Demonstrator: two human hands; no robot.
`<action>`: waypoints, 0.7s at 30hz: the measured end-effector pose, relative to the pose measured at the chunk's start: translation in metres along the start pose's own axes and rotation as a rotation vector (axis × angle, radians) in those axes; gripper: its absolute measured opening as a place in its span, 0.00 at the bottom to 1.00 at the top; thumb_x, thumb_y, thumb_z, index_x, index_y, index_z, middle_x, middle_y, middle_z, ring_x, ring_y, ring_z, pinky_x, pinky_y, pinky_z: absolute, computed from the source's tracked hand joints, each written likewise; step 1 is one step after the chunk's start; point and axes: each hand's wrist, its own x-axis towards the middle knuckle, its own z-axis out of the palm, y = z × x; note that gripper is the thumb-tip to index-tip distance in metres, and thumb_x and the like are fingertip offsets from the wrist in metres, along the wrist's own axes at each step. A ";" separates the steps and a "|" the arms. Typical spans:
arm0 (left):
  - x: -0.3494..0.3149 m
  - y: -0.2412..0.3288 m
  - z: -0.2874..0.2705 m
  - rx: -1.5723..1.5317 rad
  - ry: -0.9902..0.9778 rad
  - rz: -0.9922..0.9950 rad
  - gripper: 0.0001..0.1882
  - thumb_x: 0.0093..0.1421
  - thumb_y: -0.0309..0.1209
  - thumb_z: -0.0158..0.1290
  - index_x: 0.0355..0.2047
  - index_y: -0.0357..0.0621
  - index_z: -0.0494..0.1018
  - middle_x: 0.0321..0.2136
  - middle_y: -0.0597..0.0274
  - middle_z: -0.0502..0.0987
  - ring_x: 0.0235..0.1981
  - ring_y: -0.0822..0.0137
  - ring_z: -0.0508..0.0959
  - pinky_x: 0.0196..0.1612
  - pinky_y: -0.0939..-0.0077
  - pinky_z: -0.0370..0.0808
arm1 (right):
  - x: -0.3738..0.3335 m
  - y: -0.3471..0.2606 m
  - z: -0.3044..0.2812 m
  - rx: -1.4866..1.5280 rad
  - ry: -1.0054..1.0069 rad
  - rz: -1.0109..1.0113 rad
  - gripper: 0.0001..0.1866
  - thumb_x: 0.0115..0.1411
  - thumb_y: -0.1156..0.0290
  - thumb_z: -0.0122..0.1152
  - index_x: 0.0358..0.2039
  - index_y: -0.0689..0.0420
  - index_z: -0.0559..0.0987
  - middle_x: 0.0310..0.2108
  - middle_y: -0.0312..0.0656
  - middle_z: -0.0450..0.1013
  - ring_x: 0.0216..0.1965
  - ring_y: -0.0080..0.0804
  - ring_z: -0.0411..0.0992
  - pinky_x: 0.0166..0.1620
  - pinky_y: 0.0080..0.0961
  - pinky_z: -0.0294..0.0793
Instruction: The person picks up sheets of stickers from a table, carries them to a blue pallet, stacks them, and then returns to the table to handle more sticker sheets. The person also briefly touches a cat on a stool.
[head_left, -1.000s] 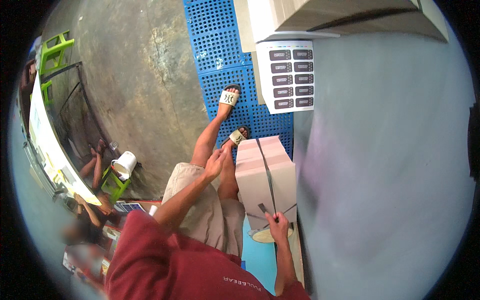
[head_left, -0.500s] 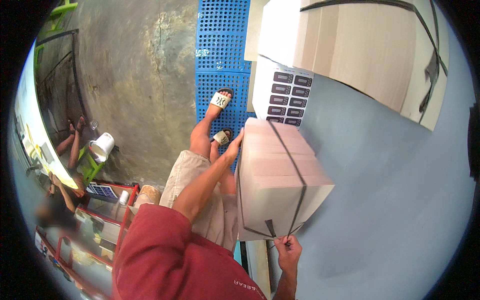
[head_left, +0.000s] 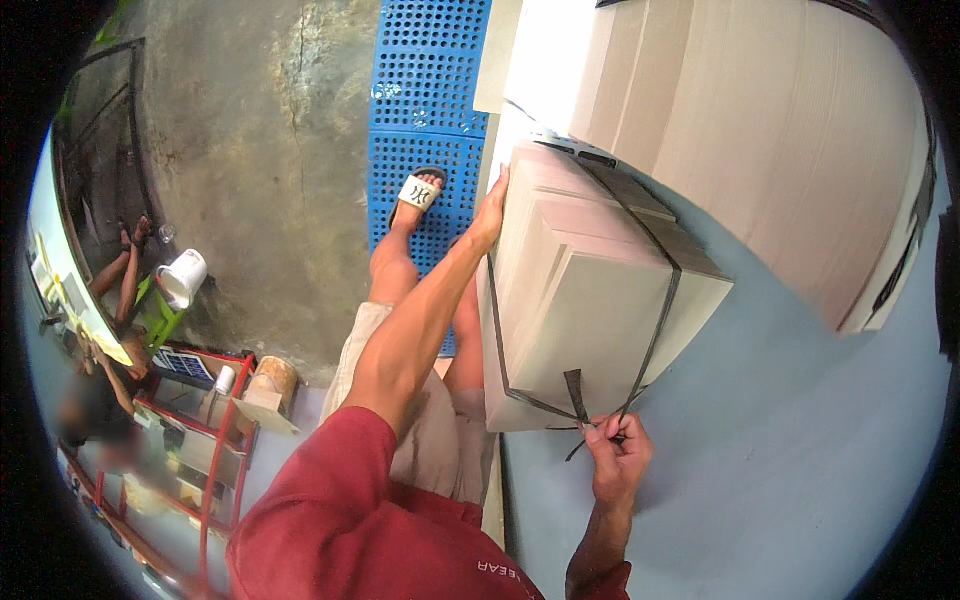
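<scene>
A bundle of pale cardboard sheets (head_left: 600, 335), tied round with a black strap (head_left: 672, 300), stands tilted at the edge of the blue-grey work surface. My left hand (head_left: 488, 212) lies with stretched fingers along the bundle's far left side, pressing on it. At the near face, my right hand (head_left: 618, 452) pinches the strap beside its knot, where a loose black tail sticks up. Some of the right hand's fingertips are hidden behind the strap and the thumb. The bundle covers most of a white printed sheet beyond it.
A larger strapped cardboard stack (head_left: 740, 150) fills the far right of the surface. Blue perforated mats (head_left: 425, 90) lie on the concrete floor under my feet. At left are a white bucket (head_left: 183, 278), a red metal rack (head_left: 215, 440) and another person (head_left: 100, 410).
The bundle has shifted away from me and to the right, its sheets now fanned unevenly. Both hands have moved with it, the right still on the strap. The printed sheet is now mostly covered.
</scene>
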 end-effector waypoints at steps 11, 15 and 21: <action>0.035 -0.025 0.009 -0.126 0.037 0.044 0.44 0.65 0.63 0.30 0.66 0.36 0.47 0.66 0.49 0.50 0.67 0.60 0.47 0.66 0.69 0.46 | 0.044 -0.020 -0.022 -0.196 -0.048 -0.040 0.13 0.49 0.84 0.63 0.27 0.58 0.66 0.27 0.36 0.66 0.32 0.23 0.65 0.43 0.25 0.70; 0.055 -0.030 0.014 0.006 0.118 0.085 0.41 0.66 0.62 0.31 0.64 0.39 0.55 0.59 0.52 0.63 0.60 0.61 0.64 0.60 0.68 0.63 | 0.053 0.008 -0.035 -0.128 -0.151 -0.134 0.12 0.50 0.82 0.63 0.30 0.58 0.67 0.30 0.39 0.67 0.34 0.25 0.67 0.46 0.26 0.71; 0.104 -0.058 -0.029 -0.008 0.078 0.037 0.43 0.66 0.61 0.26 0.68 0.40 0.42 0.68 0.46 0.38 0.68 0.56 0.32 0.67 0.64 0.31 | 0.088 0.000 -0.032 -0.082 -0.239 0.096 0.11 0.55 0.80 0.61 0.36 0.59 0.69 0.34 0.38 0.69 0.39 0.24 0.69 0.43 0.22 0.71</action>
